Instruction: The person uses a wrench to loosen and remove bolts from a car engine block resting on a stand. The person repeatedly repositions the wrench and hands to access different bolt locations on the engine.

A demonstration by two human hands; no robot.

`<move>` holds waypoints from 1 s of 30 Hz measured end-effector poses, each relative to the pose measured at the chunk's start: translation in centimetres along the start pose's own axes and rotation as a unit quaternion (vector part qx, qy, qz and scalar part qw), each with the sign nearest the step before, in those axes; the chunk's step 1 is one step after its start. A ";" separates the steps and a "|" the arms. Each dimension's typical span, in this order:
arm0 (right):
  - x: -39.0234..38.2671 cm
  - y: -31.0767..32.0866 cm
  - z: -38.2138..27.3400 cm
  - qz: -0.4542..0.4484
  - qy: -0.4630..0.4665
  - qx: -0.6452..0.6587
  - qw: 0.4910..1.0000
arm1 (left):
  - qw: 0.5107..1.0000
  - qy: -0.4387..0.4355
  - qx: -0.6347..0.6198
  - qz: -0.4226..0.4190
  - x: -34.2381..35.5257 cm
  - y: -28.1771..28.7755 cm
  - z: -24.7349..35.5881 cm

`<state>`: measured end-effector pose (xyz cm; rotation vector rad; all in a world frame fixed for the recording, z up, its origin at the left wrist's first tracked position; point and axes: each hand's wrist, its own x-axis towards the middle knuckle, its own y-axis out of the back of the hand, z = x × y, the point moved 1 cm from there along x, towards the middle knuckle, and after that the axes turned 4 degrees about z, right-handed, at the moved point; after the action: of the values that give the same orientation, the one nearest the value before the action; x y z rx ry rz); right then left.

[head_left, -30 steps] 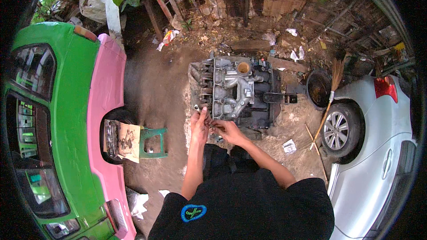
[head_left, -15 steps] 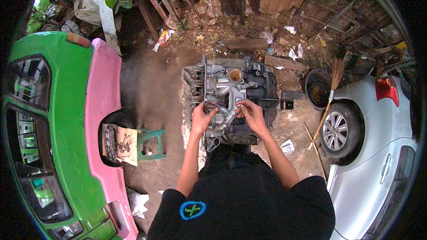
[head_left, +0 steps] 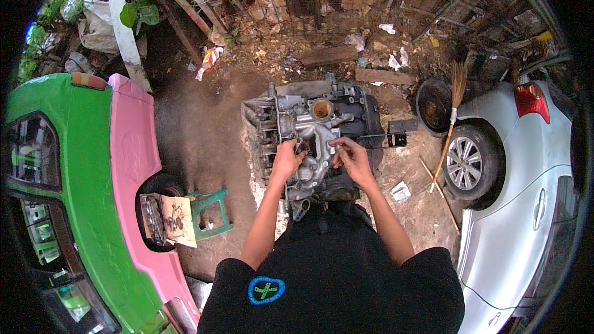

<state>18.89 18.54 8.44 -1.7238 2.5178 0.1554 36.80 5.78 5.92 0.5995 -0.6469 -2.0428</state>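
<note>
A car engine (head_left: 356, 125) lies in front of me with a silvery cast intake manifold (head_left: 322, 142) on top of it. The manifold's round throttle opening (head_left: 322, 109) faces up at its far end. My left hand (head_left: 287, 161) is at the manifold's left side, thumb and fingers closed together among the metal pipes; what they grip is too small to tell. On the right edge of the manifold, my right hand (head_left: 352, 159) has its fingers bent and pinched together near a bolt spot. Whatever is between those fingertips is hidden.
To the left stands a green and pink vehicle (head_left: 133, 130), with metal parts on cardboard (head_left: 179, 219) and a green plastic stool (head_left: 211, 215) beside it. A silver car (head_left: 526, 210), a broom (head_left: 456, 93) and a black basin (head_left: 433, 106) are at right. Litter and planks (head_left: 328, 55) lie beyond the engine.
The view has shifted and turned slightly. My left fingers have moved inward and curled more at the manifold's left side. The right hand stays at the right edge, its fingers a little more bent.
</note>
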 end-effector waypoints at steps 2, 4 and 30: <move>0.2 0.1 0.0 -0.005 -0.004 -0.004 1.000 | 0.999 -0.011 0.041 0.006 0.0 0.1 0.1; 0.4 0.2 0.1 -0.015 -0.013 -0.003 1.000 | 0.998 -0.008 0.067 -0.009 0.3 0.0 0.0; 2.0 2.4 1.4 -0.162 0.012 -0.029 0.986 | 0.994 0.061 0.095 -0.009 0.8 -1.2 -0.9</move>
<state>15.94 17.74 6.92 -2.1388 2.2263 0.1866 36.22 5.53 4.34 0.8379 -0.7704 -1.9564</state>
